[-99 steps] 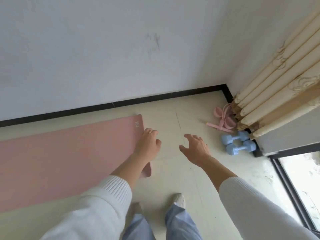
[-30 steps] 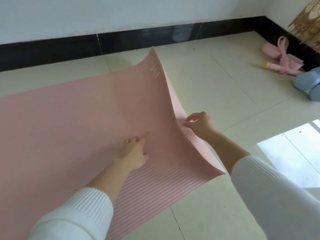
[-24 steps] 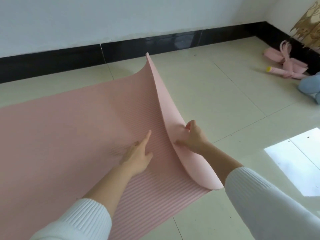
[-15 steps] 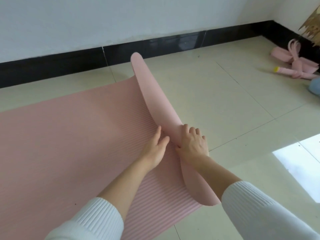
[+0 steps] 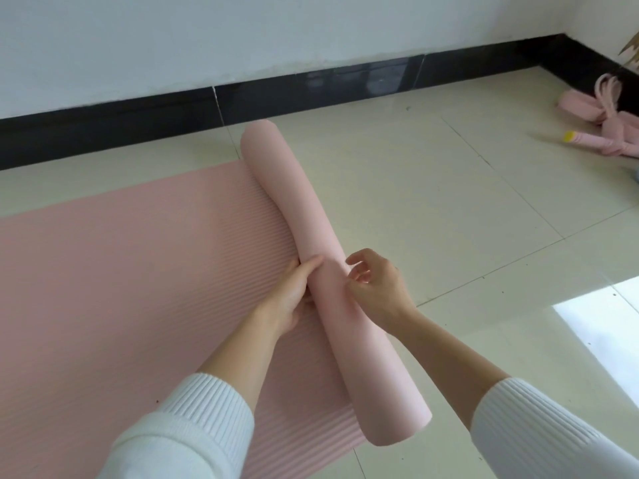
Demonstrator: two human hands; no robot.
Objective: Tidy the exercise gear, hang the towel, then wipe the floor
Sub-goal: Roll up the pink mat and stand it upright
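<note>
A pink yoga mat [image 5: 138, 271] lies ribbed side up on the tiled floor. Its right end is rolled into a long tube [image 5: 297, 202] that runs diagonally from near the wall toward me. My left hand [image 5: 288, 299] grips the tube from its left side, thumb on top and fingers tucked under where the tube meets the flat part. My right hand [image 5: 377, 288] is at the tube's right side, fingers loosely curved, fingertips just touching it. No towel is in view.
A pink pull-band exerciser [image 5: 601, 129] lies on the floor at the far right near the corner. A black skirting board [image 5: 311, 91] runs along the white wall. A curtain hem [image 5: 631, 50] shows at the right edge. Sunlight falls on the tiles [image 5: 601, 326].
The mat's lifted right end has been curled over and rolled leftward into a tube. Both hands moved together onto the tube's middle. The view shifted, and the dumbbells are out of sight.
</note>
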